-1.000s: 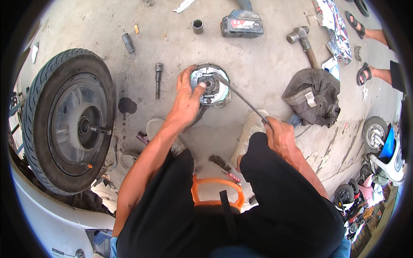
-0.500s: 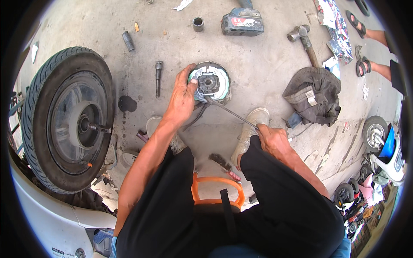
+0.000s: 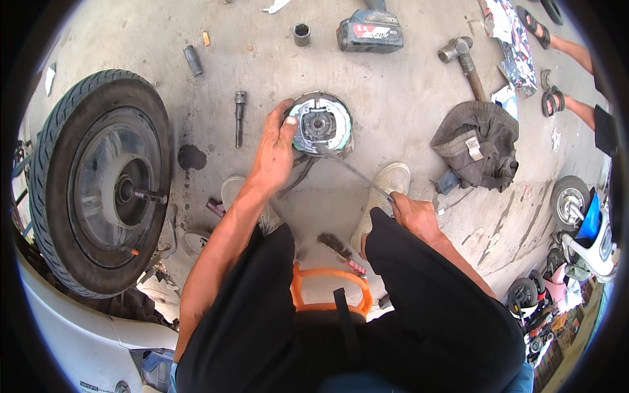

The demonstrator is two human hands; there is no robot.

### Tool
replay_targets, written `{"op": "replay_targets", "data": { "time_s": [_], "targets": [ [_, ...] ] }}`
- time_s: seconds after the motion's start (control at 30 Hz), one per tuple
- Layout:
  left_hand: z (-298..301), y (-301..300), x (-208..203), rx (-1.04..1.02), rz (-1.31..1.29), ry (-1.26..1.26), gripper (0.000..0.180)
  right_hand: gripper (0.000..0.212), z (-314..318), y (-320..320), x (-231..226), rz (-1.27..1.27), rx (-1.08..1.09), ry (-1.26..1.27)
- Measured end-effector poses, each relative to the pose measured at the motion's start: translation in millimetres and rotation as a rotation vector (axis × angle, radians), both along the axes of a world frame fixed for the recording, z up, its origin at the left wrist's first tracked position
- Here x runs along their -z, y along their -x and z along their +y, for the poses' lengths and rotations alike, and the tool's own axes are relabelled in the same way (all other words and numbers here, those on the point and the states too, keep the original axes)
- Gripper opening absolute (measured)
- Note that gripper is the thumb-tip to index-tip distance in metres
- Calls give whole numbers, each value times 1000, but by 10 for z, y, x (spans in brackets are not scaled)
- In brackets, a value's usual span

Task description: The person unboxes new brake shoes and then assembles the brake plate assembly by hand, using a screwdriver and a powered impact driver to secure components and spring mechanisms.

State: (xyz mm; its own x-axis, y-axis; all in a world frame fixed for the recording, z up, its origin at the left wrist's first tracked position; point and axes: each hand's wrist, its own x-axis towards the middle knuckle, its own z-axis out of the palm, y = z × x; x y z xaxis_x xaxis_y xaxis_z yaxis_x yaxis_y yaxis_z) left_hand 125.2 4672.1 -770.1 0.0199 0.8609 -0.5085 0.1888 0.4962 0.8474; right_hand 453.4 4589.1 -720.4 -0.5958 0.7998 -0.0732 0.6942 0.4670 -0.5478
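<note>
A round drum brake assembly, with pale shoes round a dark hub, lies on the concrete ahead of me. My left hand grips its left rim, thumb on the face and fingers round the outer edge. In my right hand, near my right shoe, is one end of a long thin metal rod. The rod slants up to the left, and its slightly blurred far end meets the assembly's lower edge. Whether that tip is wedged in or only touching, I cannot tell. A dark cable runs below the assembly.
A wheel with tyre stands at the left. Around the floor lie a socket extension, sockets, a power tool's battery, a hammer, dark cloth and a brush. Another person's sandalled feet are at right.
The rod's far end has shifted slightly right along the assembly's lower edge. My right hand has moved slightly downward, still holding the rod. The other person's upper foot has moved left.
</note>
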Motion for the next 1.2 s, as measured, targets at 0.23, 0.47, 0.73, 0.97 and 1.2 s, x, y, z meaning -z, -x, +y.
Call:
{"op": "replay_targets", "data": {
  "time_s": [0.23,0.47,0.73,0.97,1.2],
  "targets": [
    [-78,-4,25,-28,-73,8,55,26,-116,-20,-36,-19,74,132],
    [-47,-53,34,-75,-118,9,57,22,-61,109,-109,-36,55,170],
    [-86,-42,38,-103,-117,26,63,27,59,226,-225,-66,85,296],
    [-53,-58,-38,-123,-124,64,67,24,-46,87,-51,20,52,172],
    [-5,-75,31,-98,-125,126,71,21,-502,-294,273,-16,737,369]
  ]
}}
